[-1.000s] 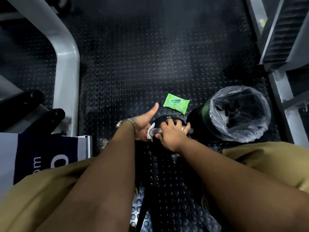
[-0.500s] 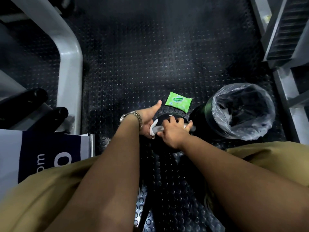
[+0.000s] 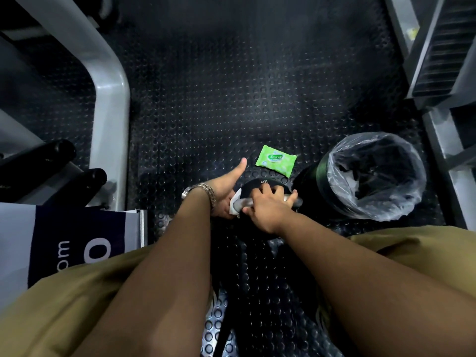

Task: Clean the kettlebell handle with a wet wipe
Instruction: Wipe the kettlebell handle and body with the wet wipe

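Note:
A black kettlebell [image 3: 262,182] stands on the studded rubber floor between my knees. Its silver handle [image 3: 296,202] runs left to right and is mostly covered by my hands. My left hand [image 3: 226,188] holds a white wet wipe [image 3: 235,202] wrapped against the handle's left end, with the thumb sticking out and away. My right hand [image 3: 268,207] grips the handle just to the right of the wipe, fingers curled over the top.
A green pack of wipes [image 3: 276,160] lies on the floor just beyond the kettlebell. A bin lined with a clear bag [image 3: 371,176] stands close on the right. A grey machine frame [image 3: 110,112], black padded rollers [image 3: 51,155] and a blue-and-white panel [image 3: 64,240] are on the left. Metal steps [image 3: 438,60] are at the far right.
Both hands keep their hold on the handle, and the wipe stays at its left end. Only the view shifts slightly.

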{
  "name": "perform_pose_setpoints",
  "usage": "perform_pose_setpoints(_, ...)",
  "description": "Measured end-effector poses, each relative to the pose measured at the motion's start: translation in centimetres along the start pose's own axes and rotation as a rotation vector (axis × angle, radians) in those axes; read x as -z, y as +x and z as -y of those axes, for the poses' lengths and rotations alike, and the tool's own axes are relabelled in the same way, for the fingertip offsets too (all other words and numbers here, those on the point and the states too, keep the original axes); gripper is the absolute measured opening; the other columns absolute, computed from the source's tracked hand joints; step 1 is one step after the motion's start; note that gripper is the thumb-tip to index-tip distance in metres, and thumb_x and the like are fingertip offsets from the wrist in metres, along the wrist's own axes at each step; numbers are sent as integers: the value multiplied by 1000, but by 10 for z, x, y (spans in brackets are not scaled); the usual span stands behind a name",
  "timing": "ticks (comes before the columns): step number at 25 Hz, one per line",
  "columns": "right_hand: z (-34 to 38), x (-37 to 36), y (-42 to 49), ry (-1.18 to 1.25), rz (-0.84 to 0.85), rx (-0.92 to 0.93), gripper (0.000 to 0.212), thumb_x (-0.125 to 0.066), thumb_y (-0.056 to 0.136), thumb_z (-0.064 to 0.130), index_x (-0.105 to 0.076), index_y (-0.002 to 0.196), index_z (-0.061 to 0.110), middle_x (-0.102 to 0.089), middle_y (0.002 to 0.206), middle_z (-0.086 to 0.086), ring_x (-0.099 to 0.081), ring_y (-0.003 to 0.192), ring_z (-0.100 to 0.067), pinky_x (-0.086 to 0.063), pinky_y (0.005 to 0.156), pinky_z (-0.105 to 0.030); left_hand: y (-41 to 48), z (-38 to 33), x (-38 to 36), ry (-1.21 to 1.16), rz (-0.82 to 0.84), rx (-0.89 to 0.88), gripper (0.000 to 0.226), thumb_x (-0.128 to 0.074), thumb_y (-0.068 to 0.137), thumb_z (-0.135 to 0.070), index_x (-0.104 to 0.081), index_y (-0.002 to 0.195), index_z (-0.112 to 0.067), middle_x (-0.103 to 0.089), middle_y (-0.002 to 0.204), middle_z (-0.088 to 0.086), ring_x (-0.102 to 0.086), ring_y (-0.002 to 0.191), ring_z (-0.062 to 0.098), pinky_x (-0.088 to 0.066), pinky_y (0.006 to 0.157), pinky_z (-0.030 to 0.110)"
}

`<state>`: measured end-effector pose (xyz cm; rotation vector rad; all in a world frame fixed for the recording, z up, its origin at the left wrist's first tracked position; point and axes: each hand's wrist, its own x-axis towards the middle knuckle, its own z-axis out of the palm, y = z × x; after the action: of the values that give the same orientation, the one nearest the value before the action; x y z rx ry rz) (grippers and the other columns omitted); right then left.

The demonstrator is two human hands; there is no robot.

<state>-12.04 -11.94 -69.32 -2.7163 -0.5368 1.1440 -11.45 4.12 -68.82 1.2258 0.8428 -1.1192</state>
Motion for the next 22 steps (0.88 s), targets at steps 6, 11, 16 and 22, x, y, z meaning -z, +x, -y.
perform_pose_setpoints(6, -1, 0, 0, 12, -11, 14, 44, -44, 102, 54, -47, 132, 22, -34, 150, -5, -24, 140, -38, -1, 112, -79, 50, 43, -25, -155, -320, -60, 126, -50, 49, -108, -71, 126, -11, -63, 138, 21, -62, 126, 40, -45, 113, 55)
perform_pose_setpoints(11, 0, 0, 1, 0, 6, 1, 46, -44, 102, 56, -46, 133, 22, -34, 149, -5, -24, 140, -38, -1, 111, -79, 17, 19, 4, -170, -6, -19, 106, -44, 64, -103, -71, 103, -8, -71, 85, 12, -66, 70, 25, -56, 80, 34)
perform_pose_setpoints(16, 0, -3, 3, 9, -20, 13, 47, -44, 101, 55, -46, 134, 22, -34, 149, -3, -23, 140, -37, -1, 111, -79, 27, 16, -8, -151, -49, -25, 88, -37, 80, -95, -73, 77, -15, -67, 63, 2, -57, 54, 17, -46, 61, 29)
perform_pose_setpoints(22, -3, -6, 5, 12, -18, 12, 45, -45, 101, 54, -47, 134, 24, -35, 148, -2, -20, 143, -37, -1, 111, -80, 36, 23, 1, -124, 12, -1, 94, -33, 76, -98, -73, 85, -14, -67, 70, 1, -57, 56, 18, -49, 61, 29)
